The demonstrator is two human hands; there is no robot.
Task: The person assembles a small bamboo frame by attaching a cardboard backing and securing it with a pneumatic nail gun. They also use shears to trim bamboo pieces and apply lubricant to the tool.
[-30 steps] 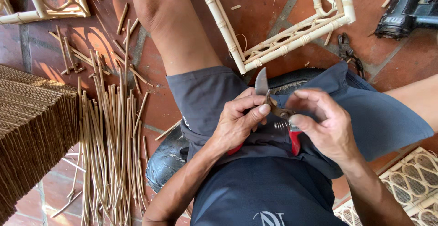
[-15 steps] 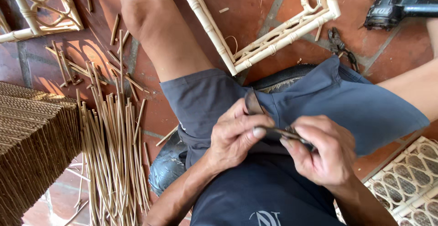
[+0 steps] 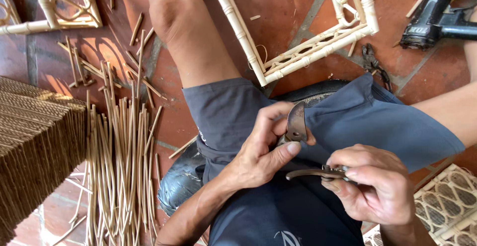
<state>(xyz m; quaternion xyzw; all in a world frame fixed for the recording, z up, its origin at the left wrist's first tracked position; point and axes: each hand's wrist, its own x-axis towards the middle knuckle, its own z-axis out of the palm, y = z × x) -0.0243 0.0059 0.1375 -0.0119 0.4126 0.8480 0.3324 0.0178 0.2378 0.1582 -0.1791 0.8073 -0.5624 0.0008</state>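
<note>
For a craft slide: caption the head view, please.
Seated worker's left hand and right hand hold pruning shears over the lap, cane strips on the tile floor.

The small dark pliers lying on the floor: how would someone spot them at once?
Start at the pale bamboo-style frame on the red tile floor ahead of the knees. Just beyond its right corner, beside the blue shorts, lie the small dark metal pliers. Unlike the bulky black power drill farther right, they are slim and two-handled.
</note>
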